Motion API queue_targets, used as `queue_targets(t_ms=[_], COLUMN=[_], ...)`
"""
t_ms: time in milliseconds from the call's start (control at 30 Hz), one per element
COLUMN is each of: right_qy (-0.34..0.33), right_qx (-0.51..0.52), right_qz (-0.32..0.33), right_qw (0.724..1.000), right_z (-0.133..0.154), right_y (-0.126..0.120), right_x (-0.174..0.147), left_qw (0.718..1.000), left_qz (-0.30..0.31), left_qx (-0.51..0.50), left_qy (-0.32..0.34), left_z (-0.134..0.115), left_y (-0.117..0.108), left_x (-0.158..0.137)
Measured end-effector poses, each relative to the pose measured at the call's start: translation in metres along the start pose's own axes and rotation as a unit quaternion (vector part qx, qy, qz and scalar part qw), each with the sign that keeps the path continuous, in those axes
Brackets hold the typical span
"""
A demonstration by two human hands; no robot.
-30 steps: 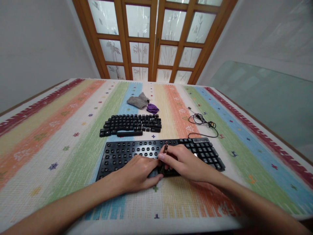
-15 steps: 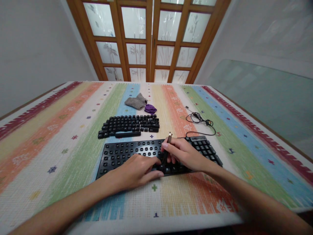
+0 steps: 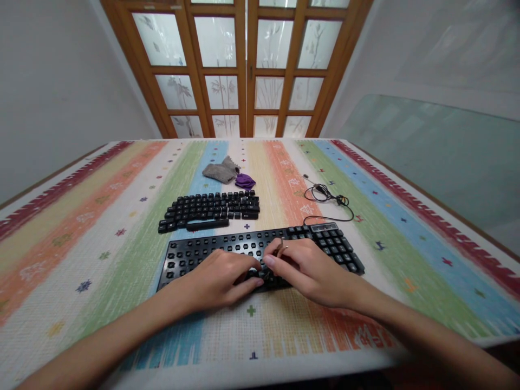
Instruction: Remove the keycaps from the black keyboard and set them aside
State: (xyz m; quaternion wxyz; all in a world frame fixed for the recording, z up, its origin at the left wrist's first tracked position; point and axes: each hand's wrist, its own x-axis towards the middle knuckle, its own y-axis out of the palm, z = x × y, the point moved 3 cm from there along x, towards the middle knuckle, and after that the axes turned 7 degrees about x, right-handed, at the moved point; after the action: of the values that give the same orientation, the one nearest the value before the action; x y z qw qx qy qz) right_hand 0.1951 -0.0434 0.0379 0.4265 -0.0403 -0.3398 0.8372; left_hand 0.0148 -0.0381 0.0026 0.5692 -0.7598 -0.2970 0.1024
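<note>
A black keyboard (image 3: 190, 250) lies in front of me, its left and middle parts stripped to bare key stems, with keycaps (image 3: 335, 246) still on the right part. My left hand (image 3: 221, 276) rests over its lower middle, thumb and forefinger pinching around a small black keycap (image 3: 265, 275). Close beside it, my right hand (image 3: 311, 265) is closed around a slim tool (image 3: 280, 248) with a brownish shaft and metal tips at its upper end. Its lower end is hidden by my fingers, so the exact kind is unclear.
Behind the keyboard, loose black keycaps (image 3: 199, 208) stand in rows, with a long space bar (image 3: 208, 224) in front. Farther back lie a grey cloth (image 3: 221, 170) and a purple cloth item (image 3: 245, 181). The coiled cable (image 3: 325, 192) sits at right on the striped tablecloth (image 3: 122, 260).
The tool in my right hand has tipped from upright towards the right, and that hand has turned lower. My left hand stays at about the same spot on the keyboard.
</note>
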Motion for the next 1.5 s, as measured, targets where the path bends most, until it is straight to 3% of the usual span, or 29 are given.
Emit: queue_targets(t_ms=[233, 400, 500, 700, 800, 900, 1033, 1200, 1500], right_qy=[-0.014, -0.006, 0.041, 0.141, 0.154, 0.149, 0.121, 0.085, 0.047], right_qx=[-0.030, -0.006, 0.090, 0.317, 0.346, 0.327, 0.286, 0.244, 0.150], right_qz=[-0.020, -0.058, -0.119, -0.183, -0.184, -0.179, -0.161, -0.133, -0.124], right_qw=[0.999, 0.998, 0.988, 0.920, 0.907, 0.916, 0.937, 0.957, 0.980], right_z=[-0.003, -0.006, -0.014, -0.038, -0.042, -0.040, -0.034, -0.027, -0.017], right_y=[-0.002, -0.008, -0.011, -0.003, 0.001, 0.003, 0.005, 0.006, 0.000], right_x=[-0.002, -0.005, -0.010, -0.014, -0.014, -0.015, -0.020, -0.024, -0.029], left_qw=[0.997, 0.998, 0.996, 0.977, 0.964, 0.969, 0.979, 0.963, 0.946], left_qz=[-0.014, -0.031, -0.068, -0.149, -0.183, -0.200, -0.154, -0.073, 0.010], left_qx=[0.057, 0.014, -0.052, -0.137, -0.158, -0.080, 0.092, 0.238, 0.289], left_qy=[0.048, 0.056, 0.026, -0.073, -0.111, -0.119, -0.097, -0.102, -0.143], left_z=[-0.001, 0.002, 0.007, 0.018, 0.026, 0.037, 0.055, 0.072, 0.084], left_y=[-0.002, -0.013, -0.020, -0.028, -0.032, -0.036, -0.031, -0.021, -0.016], left_x=[0.006, 0.009, 0.009, 0.007, 0.006, 0.006, 0.010, 0.017, 0.027])
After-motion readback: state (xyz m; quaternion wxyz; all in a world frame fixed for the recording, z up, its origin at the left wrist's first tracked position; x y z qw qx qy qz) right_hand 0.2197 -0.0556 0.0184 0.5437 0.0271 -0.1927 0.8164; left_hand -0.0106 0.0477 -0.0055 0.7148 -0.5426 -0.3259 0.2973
